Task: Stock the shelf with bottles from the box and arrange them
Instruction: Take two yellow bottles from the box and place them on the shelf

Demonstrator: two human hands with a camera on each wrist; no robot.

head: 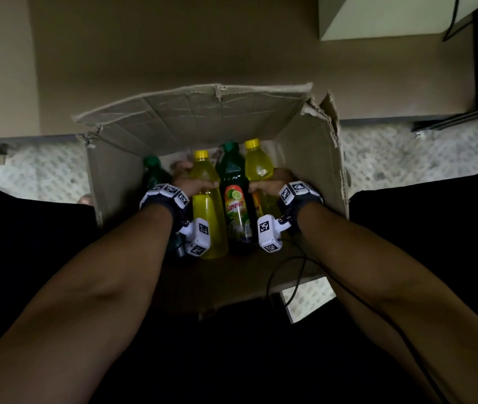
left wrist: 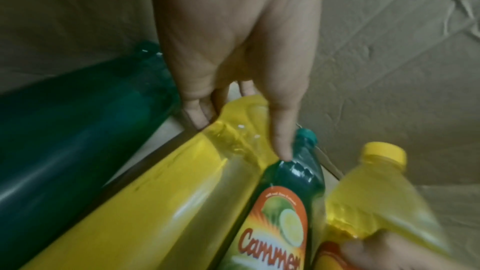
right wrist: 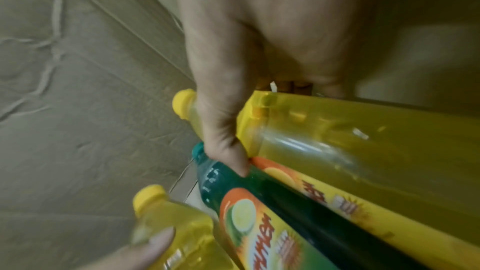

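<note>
An open cardboard box (head: 313, 158) stands on the floor in front of me with several bottles upright inside. My left hand (head: 194, 176) grips the shoulder of a yellow bottle (head: 208, 211); in the left wrist view the thumb (left wrist: 283, 130) lies across that yellow bottle (left wrist: 155, 202). My right hand (head: 267, 182) grips a second yellow bottle (head: 258, 161), its thumb (right wrist: 226, 141) wrapped round the bottle's (right wrist: 363, 141) neck. Between the two stands a dark green labelled bottle (head: 236, 199). Another green bottle (head: 153, 170) leans at the box's left wall.
The box's rear flap (head: 197, 118) stands up against a brown wall. Pale patterned floor (head: 407, 158) lies on either side. A black cable (head: 284, 272) runs from my right wrist over the box's near edge. My dark-clothed legs flank the box.
</note>
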